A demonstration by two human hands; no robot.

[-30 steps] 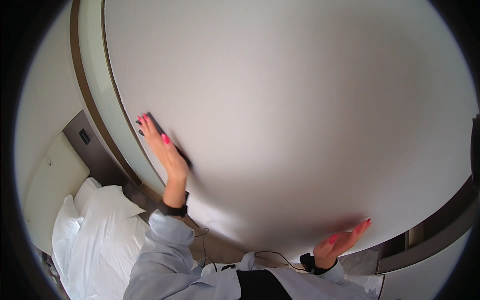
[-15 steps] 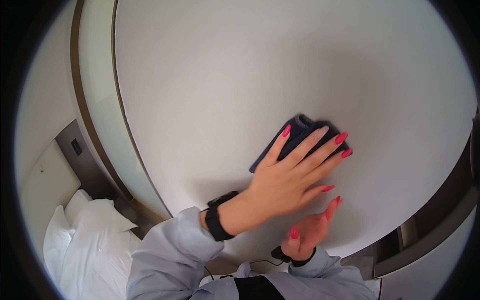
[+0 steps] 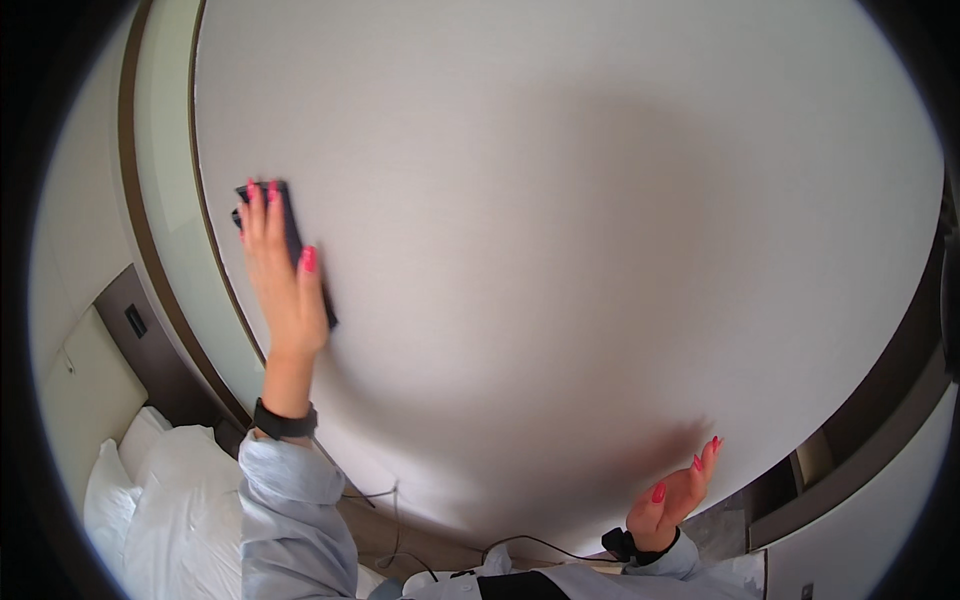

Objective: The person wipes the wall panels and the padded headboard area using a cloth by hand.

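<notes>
Dark cloth (image 3: 293,225) lies beneath the left hand (image 3: 283,285) on the pale panel (image 3: 520,240), near its left edge; fingers nearly together, thumb apart. Right hand (image 3: 668,503) at lower right (panel contact: cannot tell), fingers together, thumb apart.

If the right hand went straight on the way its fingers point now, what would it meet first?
Probably the large pale panel ahead of the right hand; nothing shows between them, though depth is hard to judge.
</notes>
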